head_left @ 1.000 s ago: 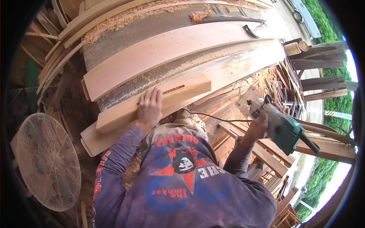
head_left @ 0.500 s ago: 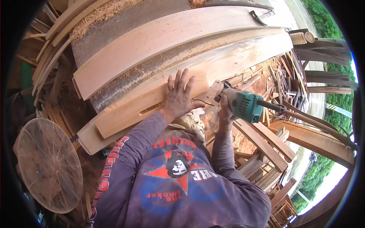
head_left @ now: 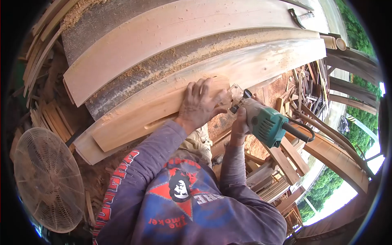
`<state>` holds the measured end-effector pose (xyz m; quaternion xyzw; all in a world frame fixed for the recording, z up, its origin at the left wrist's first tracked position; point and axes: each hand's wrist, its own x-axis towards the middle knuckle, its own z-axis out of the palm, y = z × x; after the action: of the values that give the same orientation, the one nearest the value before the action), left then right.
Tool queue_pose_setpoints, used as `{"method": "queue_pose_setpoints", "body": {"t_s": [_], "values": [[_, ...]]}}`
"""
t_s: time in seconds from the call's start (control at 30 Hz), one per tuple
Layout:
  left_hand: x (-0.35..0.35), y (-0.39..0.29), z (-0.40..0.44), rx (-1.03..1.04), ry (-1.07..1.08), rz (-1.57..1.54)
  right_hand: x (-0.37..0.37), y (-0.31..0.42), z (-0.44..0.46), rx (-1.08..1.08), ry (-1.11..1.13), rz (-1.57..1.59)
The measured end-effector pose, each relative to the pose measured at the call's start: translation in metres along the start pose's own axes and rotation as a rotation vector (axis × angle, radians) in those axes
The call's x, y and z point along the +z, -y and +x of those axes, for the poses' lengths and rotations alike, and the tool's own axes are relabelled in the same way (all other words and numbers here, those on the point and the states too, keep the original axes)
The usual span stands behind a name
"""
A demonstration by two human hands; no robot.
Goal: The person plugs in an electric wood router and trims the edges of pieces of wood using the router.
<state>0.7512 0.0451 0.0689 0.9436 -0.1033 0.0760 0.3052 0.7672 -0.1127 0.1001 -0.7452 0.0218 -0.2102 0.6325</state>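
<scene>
My right hand (head_left: 241, 120) grips a trim router (head_left: 267, 124) with a teal motor housing and a clear base plate, held tilted at the right end of a short wooden board (head_left: 118, 132). The base plate is at the board's end; the bit is hidden. Across the board's top lies my left hand (head_left: 199, 104), its fingers bent and its thumb near the front edge, close to the router's base. A long slot (head_left: 157, 121) is cut into the board beside my left wrist. Underneath is a longer pale plank (head_left: 281, 55).
Behind lies a wide curved plank (head_left: 134, 41), with a hammer (head_left: 301, 18) at its far right end. A round fan guard (head_left: 49, 179) stands at lower left. Scrap wood (head_left: 281, 163) is piled at right. The router's black cord (head_left: 302, 132) loops to the right.
The router has tilted and come up against the board's right end. My left hand has shifted toward it, its spread fingers now bent. The view has moved slightly.
</scene>
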Motion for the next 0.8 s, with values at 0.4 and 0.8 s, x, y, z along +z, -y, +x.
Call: {"method": "queue_pose_setpoints", "body": {"t_s": [0.4, 0.8], "values": [[0.000, -0.001, 0.013, -0.149, -0.153, -0.053, 0.029, -0.023, 0.039, -0.084, 0.191, 0.016], [0.001, -0.002, 0.022, -0.305, -0.172, -0.045, 0.051, -0.026, 0.073, -0.101, 0.354, 0.066]]}}
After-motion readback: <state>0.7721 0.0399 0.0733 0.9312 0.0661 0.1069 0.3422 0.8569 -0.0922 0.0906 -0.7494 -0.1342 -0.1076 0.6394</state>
